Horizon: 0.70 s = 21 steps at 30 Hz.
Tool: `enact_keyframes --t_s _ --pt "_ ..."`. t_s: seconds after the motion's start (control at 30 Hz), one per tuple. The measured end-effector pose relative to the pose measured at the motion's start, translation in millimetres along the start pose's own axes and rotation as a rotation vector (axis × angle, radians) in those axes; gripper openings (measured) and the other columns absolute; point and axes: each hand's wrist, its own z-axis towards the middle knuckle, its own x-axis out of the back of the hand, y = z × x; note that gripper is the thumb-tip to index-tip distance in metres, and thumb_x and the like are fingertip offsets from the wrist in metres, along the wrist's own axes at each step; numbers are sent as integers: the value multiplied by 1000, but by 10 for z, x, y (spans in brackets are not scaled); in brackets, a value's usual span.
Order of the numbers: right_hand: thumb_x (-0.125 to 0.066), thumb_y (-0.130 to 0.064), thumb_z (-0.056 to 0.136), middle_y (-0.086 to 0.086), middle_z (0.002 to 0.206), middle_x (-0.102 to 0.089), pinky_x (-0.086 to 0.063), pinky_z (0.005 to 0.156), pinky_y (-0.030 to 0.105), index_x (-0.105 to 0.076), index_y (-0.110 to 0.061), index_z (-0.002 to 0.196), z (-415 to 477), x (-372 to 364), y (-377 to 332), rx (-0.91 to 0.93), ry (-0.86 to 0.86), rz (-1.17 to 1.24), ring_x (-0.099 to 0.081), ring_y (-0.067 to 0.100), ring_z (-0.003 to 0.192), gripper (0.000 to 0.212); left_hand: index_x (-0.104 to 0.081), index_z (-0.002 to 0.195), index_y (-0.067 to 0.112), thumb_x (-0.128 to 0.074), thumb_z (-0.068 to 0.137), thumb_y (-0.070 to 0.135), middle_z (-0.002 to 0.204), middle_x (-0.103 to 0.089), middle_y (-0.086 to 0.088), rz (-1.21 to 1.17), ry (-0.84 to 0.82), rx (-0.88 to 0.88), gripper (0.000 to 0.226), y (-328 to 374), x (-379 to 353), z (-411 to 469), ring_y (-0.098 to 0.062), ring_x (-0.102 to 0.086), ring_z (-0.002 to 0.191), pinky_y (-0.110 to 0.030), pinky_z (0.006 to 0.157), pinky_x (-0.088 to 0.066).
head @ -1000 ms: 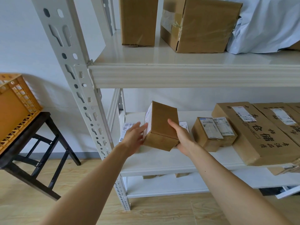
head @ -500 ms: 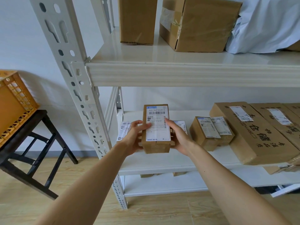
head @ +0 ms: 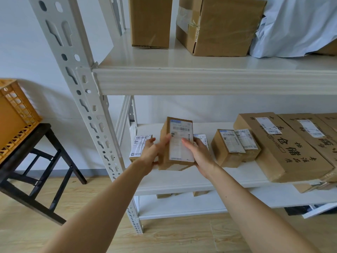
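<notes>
A small brown cardboard box (head: pixel 176 143) with a white shipping label facing me is held over the middle shelf (head: pixel 182 181) of a white metal rack. My left hand (head: pixel 151 152) grips its left side, thumb over the label's edge. My right hand (head: pixel 197 154) holds its right side, thumb on the label. Behind my hands lie other labelled parcels: one flat parcel (head: pixel 139 145) at the left and one parcel (head: pixel 200 138) partly hidden behind the box.
Two small labelled boxes (head: pixel 229 148) and long printed cartons (head: pixel 284 148) fill the shelf's right side. The upper shelf (head: pixel 200 81) carries brown boxes (head: pixel 218 26) and a pale plastic bag (head: pixel 299 28). An orange crate (head: pixel 14 114) sits on a black stool (head: pixel 36 161) at left.
The box was turned from tilted with its plain side up to label facing me. It then moved slightly right and is now a bit tilted, both hands still on it.
</notes>
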Motion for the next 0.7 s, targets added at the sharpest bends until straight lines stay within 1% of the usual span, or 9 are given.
enact_keyframes --t_s 0.03,0.1,0.17,0.23,0.3,0.33,0.4,0.5,0.7 --pt "-65 -33 95 1 114 -71 -59 83 39 -52 -28 133 18 19 14 34 35 10 -69 20 104 41 -41 143 13 -78 76 58 121 -60 -23 -27 11 1 89 12 25 -16 -37 -58 123 -48 99 -53" --pt "-57 -28 101 -2 118 -68 -57 73 28 -45 -42 136 16 41 10 55 70 25 -67 17 105 40 -53 129 13 -69 91 35 114 -63 -8 -56 35 4 46 24 83 -14 -25 -60 112 -35 91 -53" --pt "-54 -32 102 -1 123 -67 -54 69 25 -51 -39 137 30 49 21 26 83 42 -67 17 107 36 -58 113 20 -66 94 21 108 -62 0 -27 3 14 21 16 116 -8 -18 -60 100 -31 85 -52" --pt "-52 -43 100 1 124 -66 -51 68 26 -57 -32 134 31 17 9 -15 62 42 -66 17 102 35 -57 122 27 -68 92 22 112 -65 2 15 -42 -4 32 33 92 -59 -16 -62 100 -28 76 -56" --pt "-54 -53 96 1 116 -67 -51 68 28 -56 -27 130 20 -31 -18 -60 28 61 -66 16 96 43 -46 135 38 -76 86 31 120 -64 1 39 -61 -28 58 14 75 -68 -22 -64 108 -38 86 -57" --pt "-59 -54 92 0 114 -69 -52 69 29 -54 -26 129 14 -45 -20 -67 24 72 -67 15 96 47 -43 135 45 -79 82 34 122 -64 1 51 -57 -27 65 6 67 -68 -24 -63 110 -44 92 -56" --pt "-70 -52 84 0 115 -70 -58 77 33 -51 -25 131 9 -50 -11 -70 18 85 -70 15 100 57 -42 130 52 -82 78 40 123 -62 0 71 -59 -18 66 -3 40 -72 -25 -62 112 -48 94 -55" --pt "-81 -49 73 1 117 -71 -58 90 40 -51 -23 134 18 -57 10 -73 17 88 -71 17 103 72 -41 131 53 -78 80 43 121 -61 1 83 -45 -13 64 8 -2 -63 -25 -63 108 -45 88 -57" --pt "-77 -45 82 0 118 -66 -57 88 37 -45 -20 135 12 -81 18 -46 86 -24 -67 17 103 67 -40 132 51 -77 81 43 119 -62 0 108 -25 -9 64 -20 29 -34 -24 -64 105 -46 88 -58"
